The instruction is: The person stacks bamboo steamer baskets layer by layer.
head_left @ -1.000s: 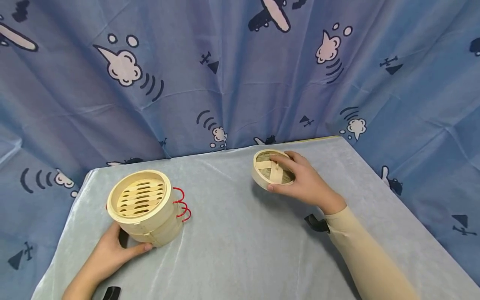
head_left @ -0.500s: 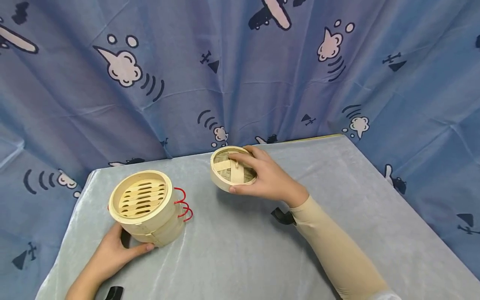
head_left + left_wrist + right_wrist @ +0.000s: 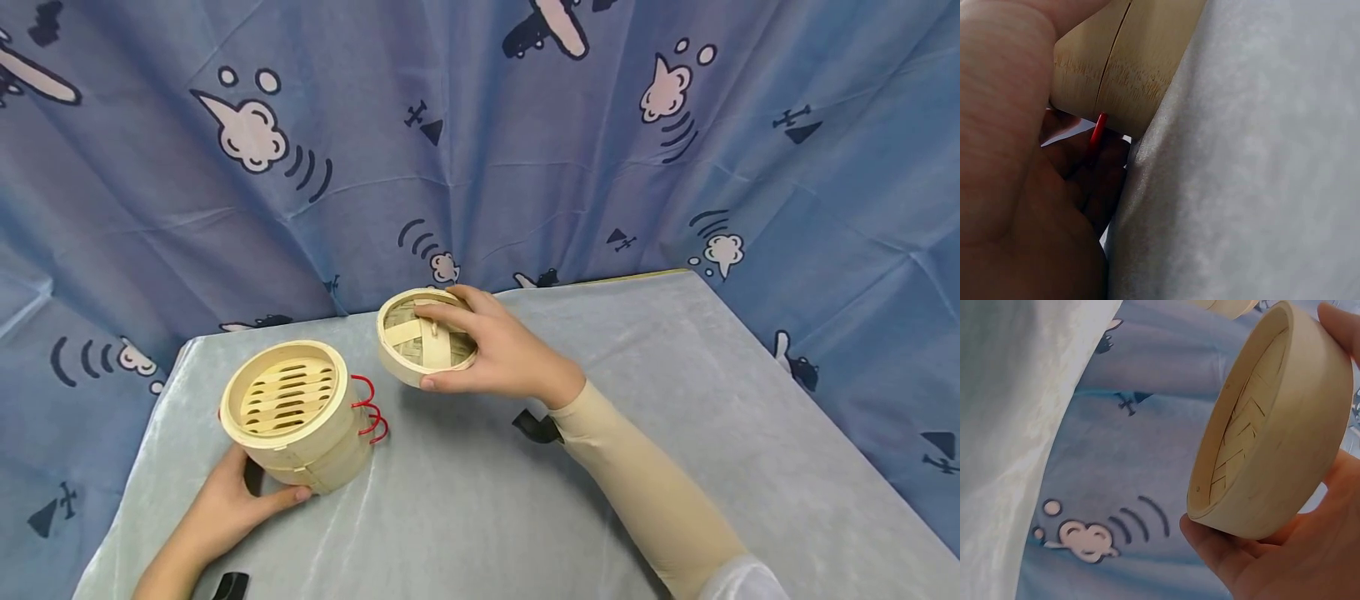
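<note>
A round bamboo steamer [image 3: 315,454], with stacked tiers and a slatted rack [image 3: 288,396] inside its top rim, stands at the left of the table. My left hand [image 3: 232,504] holds it low on the near side, thumb in front. In the left wrist view the fingers curl around the steamer's wall [image 3: 1129,69] by a red handle [image 3: 1097,132]. Just right of the steamer, my right hand [image 3: 498,350] grips a woven bamboo lid [image 3: 408,350] by its rim, raised over the table and tilted. The lid's woven underside [image 3: 1247,419] shows in the right wrist view.
Red loop handles [image 3: 367,408] stick out from the steamer's right side. A pale grey cloth [image 3: 480,517] covers the table. Behind it hangs a blue patterned curtain [image 3: 480,200], close to the table's back edge.
My right hand has carried the lid leftward, from the right half of the table to beside the steamer. The left hand and steamer have stayed in place.
</note>
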A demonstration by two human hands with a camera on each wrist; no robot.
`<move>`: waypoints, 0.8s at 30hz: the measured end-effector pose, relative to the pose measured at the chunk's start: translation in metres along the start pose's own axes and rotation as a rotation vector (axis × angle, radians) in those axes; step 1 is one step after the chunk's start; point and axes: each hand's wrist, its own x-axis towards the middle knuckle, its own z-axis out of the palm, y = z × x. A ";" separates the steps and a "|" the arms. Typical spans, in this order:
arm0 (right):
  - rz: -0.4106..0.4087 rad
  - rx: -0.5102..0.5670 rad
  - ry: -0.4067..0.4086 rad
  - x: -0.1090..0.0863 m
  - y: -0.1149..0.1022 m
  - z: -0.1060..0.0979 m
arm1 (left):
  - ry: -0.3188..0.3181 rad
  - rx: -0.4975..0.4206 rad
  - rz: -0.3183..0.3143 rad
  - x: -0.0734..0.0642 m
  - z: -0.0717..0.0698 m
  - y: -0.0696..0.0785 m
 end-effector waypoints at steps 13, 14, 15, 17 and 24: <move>-0.151 -0.001 -0.031 0.040 -0.041 0.014 | -0.003 -0.012 0.001 -0.003 0.000 -0.003; -0.159 -0.004 -0.040 0.043 -0.044 0.016 | -0.003 -0.013 -0.003 -0.003 0.000 -0.003; -0.166 -0.005 -0.046 0.045 -0.047 0.018 | -0.004 -0.012 -0.005 -0.003 -0.001 -0.002; -0.175 -0.009 -0.057 0.049 -0.053 0.022 | -0.005 -0.006 -0.012 -0.002 -0.002 -0.002; -0.186 -0.011 -0.089 0.061 -0.070 0.028 | -0.023 0.009 -0.033 0.001 -0.003 -0.001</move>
